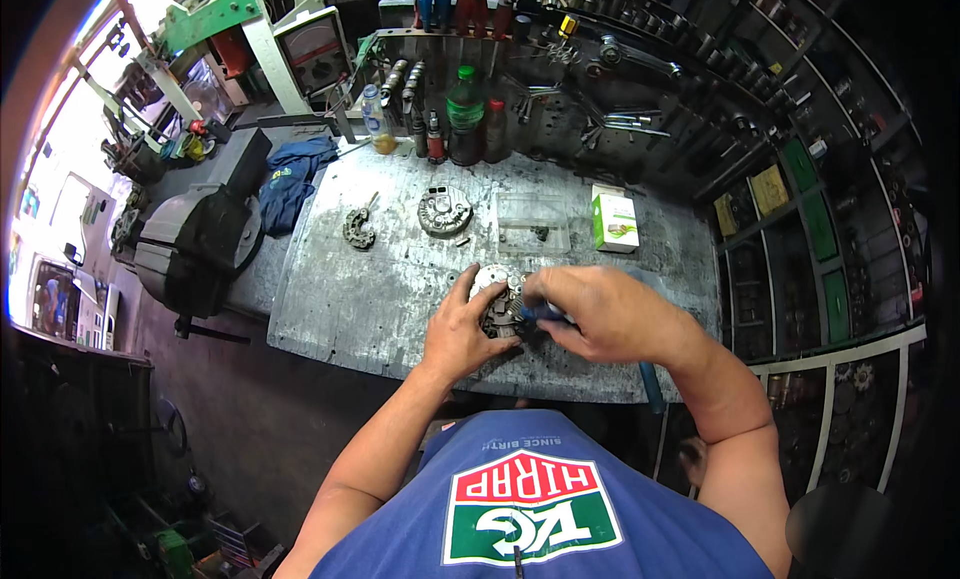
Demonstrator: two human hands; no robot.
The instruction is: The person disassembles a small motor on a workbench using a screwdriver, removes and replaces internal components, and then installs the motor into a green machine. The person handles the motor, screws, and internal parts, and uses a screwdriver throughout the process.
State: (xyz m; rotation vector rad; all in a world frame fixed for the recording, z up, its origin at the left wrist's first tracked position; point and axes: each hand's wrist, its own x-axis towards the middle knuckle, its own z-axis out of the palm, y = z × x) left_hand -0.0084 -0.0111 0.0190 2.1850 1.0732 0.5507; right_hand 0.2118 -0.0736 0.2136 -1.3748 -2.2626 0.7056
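Near the front middle of the metal-topped bench lies a round metal part (490, 276), light on top with darker pieces on it. It looks like an alternator piece. My left hand (458, 331) grips its left side, thumb and fingers curved round its edge. From the right, my right hand (592, 312) is closed on a blue-handled tool (540, 312) held against the part. The tool's working end is too small to make out. Farther back sit a round, vented alternator housing (445, 212) and, to its left, a curved dark metal part (359, 229).
A clear plastic tray (510, 241) with a small dark piece and a white-green box (614, 221) stand beyond my hands. Bottles, including a green one (465, 114), line the back. A large vise (195, 244) is at left; shelves (830, 279) rise at right.
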